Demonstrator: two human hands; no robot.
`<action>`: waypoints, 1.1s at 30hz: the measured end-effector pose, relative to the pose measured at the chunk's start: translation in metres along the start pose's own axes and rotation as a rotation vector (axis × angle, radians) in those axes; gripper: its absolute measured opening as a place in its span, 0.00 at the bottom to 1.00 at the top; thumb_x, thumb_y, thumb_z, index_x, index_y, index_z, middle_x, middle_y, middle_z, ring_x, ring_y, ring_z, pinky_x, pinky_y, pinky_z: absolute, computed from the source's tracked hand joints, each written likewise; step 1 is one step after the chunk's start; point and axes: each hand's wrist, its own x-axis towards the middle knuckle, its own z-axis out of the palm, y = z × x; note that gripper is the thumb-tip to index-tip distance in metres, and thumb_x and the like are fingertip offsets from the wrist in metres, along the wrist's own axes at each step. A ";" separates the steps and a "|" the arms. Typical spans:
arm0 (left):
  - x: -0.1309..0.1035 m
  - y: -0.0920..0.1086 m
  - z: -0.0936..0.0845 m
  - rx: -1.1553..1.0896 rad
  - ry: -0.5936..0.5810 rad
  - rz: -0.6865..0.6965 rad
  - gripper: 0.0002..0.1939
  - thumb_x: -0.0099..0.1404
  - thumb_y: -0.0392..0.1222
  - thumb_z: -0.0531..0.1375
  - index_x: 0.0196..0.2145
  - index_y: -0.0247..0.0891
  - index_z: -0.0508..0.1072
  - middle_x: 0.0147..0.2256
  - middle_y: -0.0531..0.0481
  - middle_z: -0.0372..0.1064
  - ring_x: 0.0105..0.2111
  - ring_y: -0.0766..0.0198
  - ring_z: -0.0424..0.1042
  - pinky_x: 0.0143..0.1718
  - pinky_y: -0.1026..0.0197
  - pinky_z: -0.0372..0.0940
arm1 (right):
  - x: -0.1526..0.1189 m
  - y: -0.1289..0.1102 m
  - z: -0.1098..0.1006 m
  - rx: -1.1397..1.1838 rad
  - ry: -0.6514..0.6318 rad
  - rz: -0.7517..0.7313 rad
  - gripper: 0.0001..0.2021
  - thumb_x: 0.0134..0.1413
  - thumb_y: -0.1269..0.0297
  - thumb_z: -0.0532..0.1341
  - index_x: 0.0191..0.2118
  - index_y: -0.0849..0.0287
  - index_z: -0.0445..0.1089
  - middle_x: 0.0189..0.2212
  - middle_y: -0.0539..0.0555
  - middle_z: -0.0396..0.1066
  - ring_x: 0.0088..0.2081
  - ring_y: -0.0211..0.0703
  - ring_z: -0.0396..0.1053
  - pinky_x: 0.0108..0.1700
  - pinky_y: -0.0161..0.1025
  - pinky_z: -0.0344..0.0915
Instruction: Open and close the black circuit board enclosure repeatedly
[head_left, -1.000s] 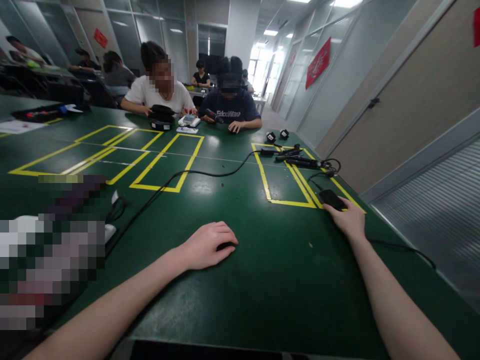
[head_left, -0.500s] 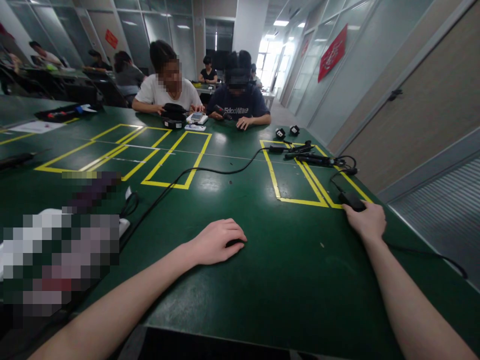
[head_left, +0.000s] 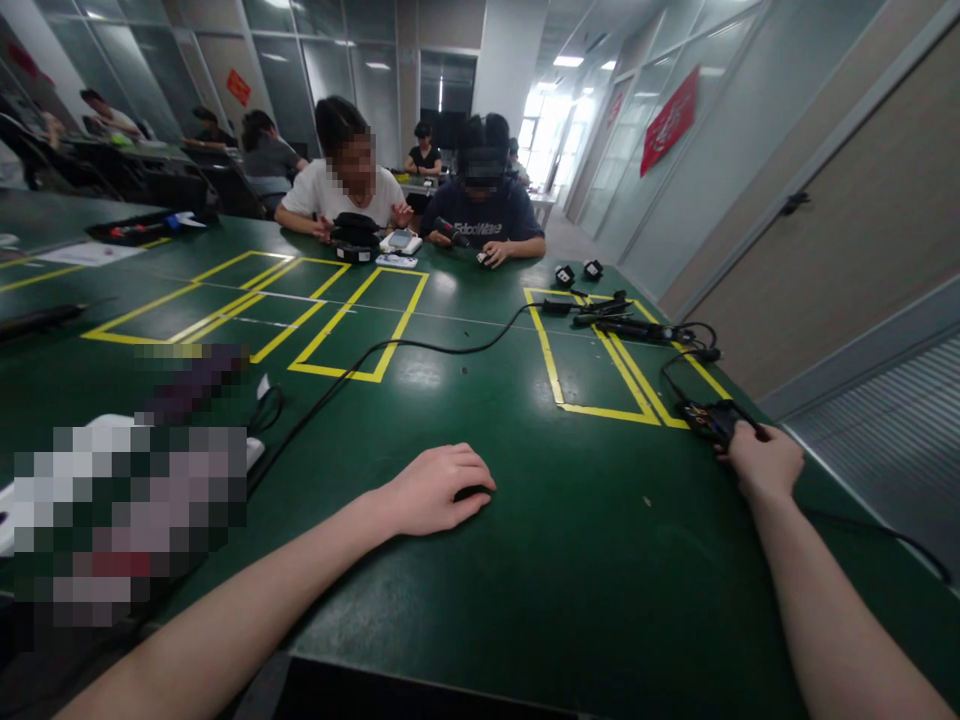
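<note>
My left hand [head_left: 442, 488] rests on the green table [head_left: 555, 570] near its middle, with the fingers curled together and dark shade under them; whether anything lies beneath is hidden. At the right side, my right hand [head_left: 763, 457] grips the near edge of a black device [head_left: 714, 418]. Its lid is tilted up at the right, and small coloured parts show inside. A black cable runs from its far side towards a bundle of black gear [head_left: 634, 325] lying over the yellow tape.
Across the table sit a person in white [head_left: 349, 175] and a person in dark blue [head_left: 484, 205], handling small items. Two small black-and-white blocks stand beyond the bundle. A long black cable [head_left: 450, 349] crosses the table. Blurred objects and a white power strip lie left.
The black device under my right hand has gone from closed to showing its inside. My right hand has shifted right and slightly nearer. My left hand has stayed put.
</note>
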 end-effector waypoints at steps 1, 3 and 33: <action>0.000 0.000 0.000 0.000 -0.003 -0.001 0.06 0.73 0.38 0.61 0.43 0.38 0.79 0.44 0.46 0.79 0.45 0.58 0.76 0.49 0.58 0.71 | -0.001 -0.001 0.000 0.041 -0.012 0.048 0.23 0.55 0.66 0.58 0.55 0.71 0.74 0.31 0.65 0.76 0.28 0.58 0.79 0.29 0.47 0.77; 0.000 0.001 -0.001 0.001 -0.008 -0.002 0.07 0.73 0.38 0.60 0.43 0.38 0.79 0.44 0.46 0.79 0.45 0.58 0.76 0.50 0.57 0.71 | -0.002 -0.002 0.000 0.125 -0.042 0.129 0.27 0.54 0.68 0.59 0.60 0.72 0.70 0.33 0.66 0.77 0.27 0.54 0.78 0.27 0.43 0.76; 0.000 0.001 -0.003 -0.001 -0.019 0.002 0.07 0.73 0.37 0.60 0.42 0.38 0.79 0.44 0.46 0.79 0.46 0.57 0.76 0.50 0.56 0.71 | -0.008 -0.017 -0.017 -0.077 -0.068 -0.228 0.16 0.45 0.59 0.67 0.41 0.59 0.73 0.30 0.53 0.65 0.34 0.51 0.65 0.38 0.44 0.64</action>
